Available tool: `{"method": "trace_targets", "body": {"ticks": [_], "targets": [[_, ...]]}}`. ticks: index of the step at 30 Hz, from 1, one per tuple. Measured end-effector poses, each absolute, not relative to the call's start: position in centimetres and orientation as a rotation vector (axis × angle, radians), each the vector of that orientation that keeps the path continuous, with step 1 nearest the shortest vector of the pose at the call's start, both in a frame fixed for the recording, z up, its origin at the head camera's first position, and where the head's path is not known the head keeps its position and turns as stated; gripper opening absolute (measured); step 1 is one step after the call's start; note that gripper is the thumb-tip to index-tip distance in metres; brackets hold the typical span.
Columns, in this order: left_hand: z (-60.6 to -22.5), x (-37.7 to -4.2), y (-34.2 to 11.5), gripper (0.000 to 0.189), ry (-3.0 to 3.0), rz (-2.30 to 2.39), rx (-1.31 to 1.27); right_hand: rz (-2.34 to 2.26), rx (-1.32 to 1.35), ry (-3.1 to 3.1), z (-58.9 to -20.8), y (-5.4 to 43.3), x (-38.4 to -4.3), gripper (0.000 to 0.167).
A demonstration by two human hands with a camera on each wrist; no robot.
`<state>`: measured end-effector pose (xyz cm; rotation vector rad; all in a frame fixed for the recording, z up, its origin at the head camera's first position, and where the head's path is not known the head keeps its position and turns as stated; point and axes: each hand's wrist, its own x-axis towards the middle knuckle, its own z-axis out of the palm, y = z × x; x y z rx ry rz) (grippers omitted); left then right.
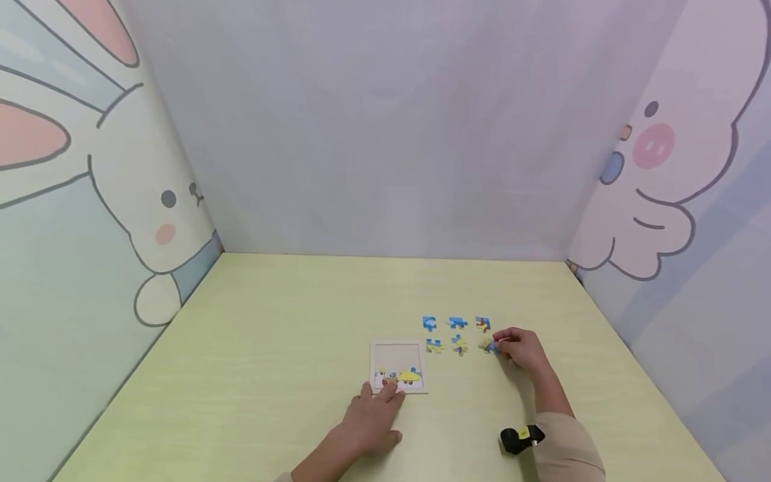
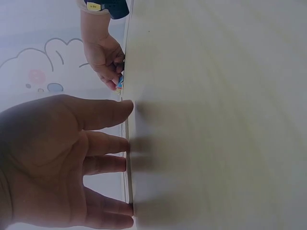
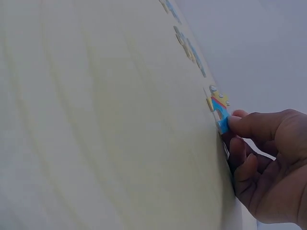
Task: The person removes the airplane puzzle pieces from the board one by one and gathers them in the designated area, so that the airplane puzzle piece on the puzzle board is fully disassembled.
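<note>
A square puzzle frame (image 1: 397, 344) lies on the table, with fitted pieces (image 1: 409, 377) along its near side. My left hand (image 1: 375, 416) has its fingers fairly straight, the tips resting on the near edge of the frame; the left wrist view shows thumb and fingers spread. To the right, my right hand (image 1: 523, 349) pinches a blue and yellow puzzle piece (image 3: 220, 108) between thumb and fingers. In the right wrist view that piece looks tilted up, low over the table. Loose puzzle pieces (image 1: 457, 323) lie in two rows between the frame and my right hand.
The pale yellow table (image 1: 271, 321) meets a plain grey back wall (image 1: 385, 134). Side walls carry cartoon animals, a rabbit (image 1: 150, 194) at left and a pig-nosed figure (image 1: 662, 154) at right. A black device (image 1: 519, 440) sits at my right wrist.
</note>
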<state>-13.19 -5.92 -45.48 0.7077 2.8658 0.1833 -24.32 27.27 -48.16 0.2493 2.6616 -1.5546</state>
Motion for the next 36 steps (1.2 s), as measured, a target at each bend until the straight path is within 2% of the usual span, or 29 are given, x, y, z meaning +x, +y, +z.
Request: {"method": "trace_targets", "body": {"ticks": [14, 22, 36], "targets": [[-45.6, -13.2, -5.8, 0.061, 2.874, 0.164, 0.713, -1.526, 0.286, 2.670, -48.2, 27.1, -24.2, 0.025], [-45.2, -13.3, -5.8, 0.062, 2.861, 0.169, 0.696, -1.614, 0.238, 2.629, -47.0, 26.5, -22.8, 0.038], [-45.4, -13.2, -5.6, 0.063, 2.849, 0.163, 0.660, -1.686, 0.129, 2.592, -45.3, 24.8, -21.5, 0.038]]}}
